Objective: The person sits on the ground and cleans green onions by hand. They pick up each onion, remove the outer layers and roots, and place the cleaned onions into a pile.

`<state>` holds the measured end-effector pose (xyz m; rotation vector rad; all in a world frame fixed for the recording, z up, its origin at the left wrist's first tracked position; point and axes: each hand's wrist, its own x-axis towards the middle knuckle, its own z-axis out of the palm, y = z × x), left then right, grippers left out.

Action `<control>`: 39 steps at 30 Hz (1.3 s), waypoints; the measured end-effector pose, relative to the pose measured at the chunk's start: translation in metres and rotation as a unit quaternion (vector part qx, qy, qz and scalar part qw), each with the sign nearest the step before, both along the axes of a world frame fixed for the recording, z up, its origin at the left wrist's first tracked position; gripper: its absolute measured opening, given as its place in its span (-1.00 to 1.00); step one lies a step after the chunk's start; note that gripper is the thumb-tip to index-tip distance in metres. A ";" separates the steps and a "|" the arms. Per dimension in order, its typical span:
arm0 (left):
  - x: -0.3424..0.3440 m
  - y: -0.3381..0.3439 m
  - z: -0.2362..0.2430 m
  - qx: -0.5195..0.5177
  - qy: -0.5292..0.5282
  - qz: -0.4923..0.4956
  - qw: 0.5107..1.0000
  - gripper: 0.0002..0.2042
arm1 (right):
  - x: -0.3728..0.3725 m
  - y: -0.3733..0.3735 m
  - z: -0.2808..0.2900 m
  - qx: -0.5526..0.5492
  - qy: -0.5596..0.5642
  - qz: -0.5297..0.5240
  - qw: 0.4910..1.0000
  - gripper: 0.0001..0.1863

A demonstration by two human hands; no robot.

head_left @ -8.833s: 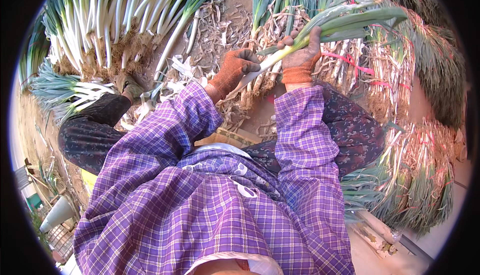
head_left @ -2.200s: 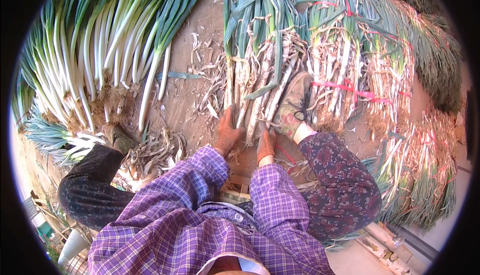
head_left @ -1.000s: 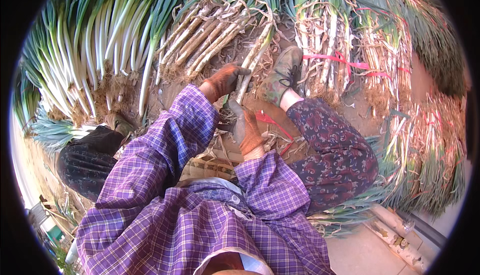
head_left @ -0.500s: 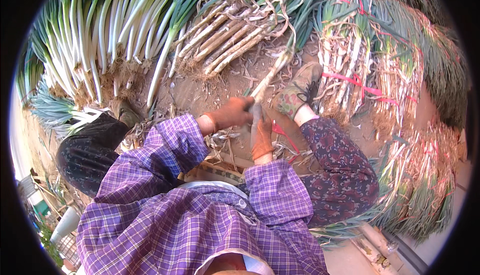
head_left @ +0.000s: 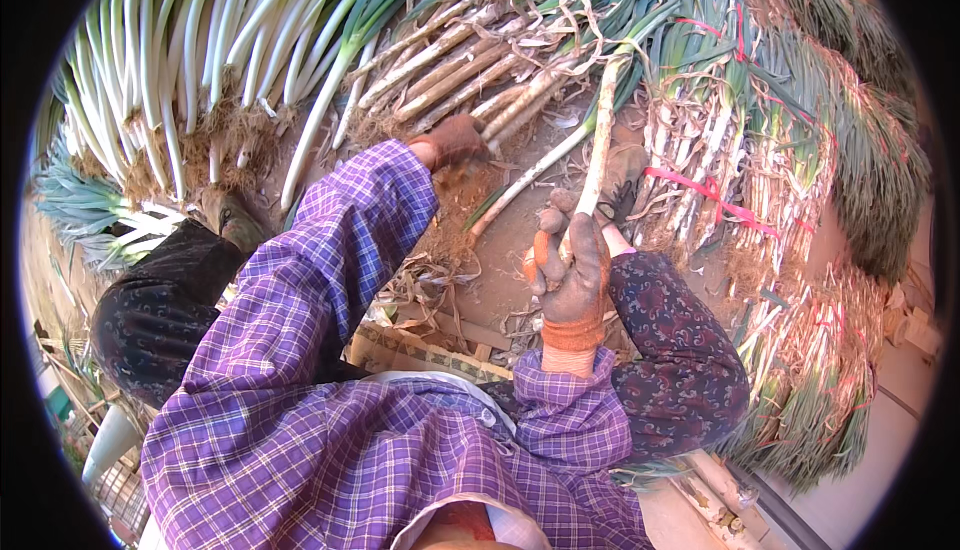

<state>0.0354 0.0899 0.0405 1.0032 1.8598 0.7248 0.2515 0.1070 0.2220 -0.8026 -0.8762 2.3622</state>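
My right hand (head_left: 572, 262), in an orange glove with a dark palm, is palm up and closed on a long leek (head_left: 606, 140) with a pale, dry-streaked stem. Farther forward, my left hand (head_left: 452, 142) is closed at the root ends of some leek stalks (head_left: 520, 108) in a loose pile with brown, shrivelled skins; its fingertips are partly hidden. Between my hands a slimmer white leek (head_left: 522, 177) lies on the dirt floor among scraps of dry leaf.
Smooth white leeks (head_left: 190, 70) fan out at upper left. Bundles tied with pink tape (head_left: 725, 190) and more bundles (head_left: 815, 360) line the right. My bent legs and camouflage shoes (head_left: 236, 218) frame the work area. A grey cone-shaped object (head_left: 110, 440) and poles (head_left: 715, 490) sit near the lower edges.
My hands have separated: half a second ago they met on one stalk; now the right holds it pointing away from me, while the left has moved forward to the pile.
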 end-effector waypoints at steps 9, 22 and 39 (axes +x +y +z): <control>0.104 -0.057 0.066 0.044 -0.065 -0.035 0.996 -0.68 | 0.049 -0.047 -0.141 0.005 -0.236 -0.005 0.972 -0.62; 0.016 -0.017 -0.001 -0.049 0.124 0.066 0.989 -0.73 | 0.021 -0.027 -0.061 -0.289 0.183 0.047 0.938 -0.66; 0.013 -0.025 0.098 0.060 -0.173 0.084 0.980 -0.86 | 0.003 -0.010 -0.069 -0.100 -0.135 0.008 0.986 -0.52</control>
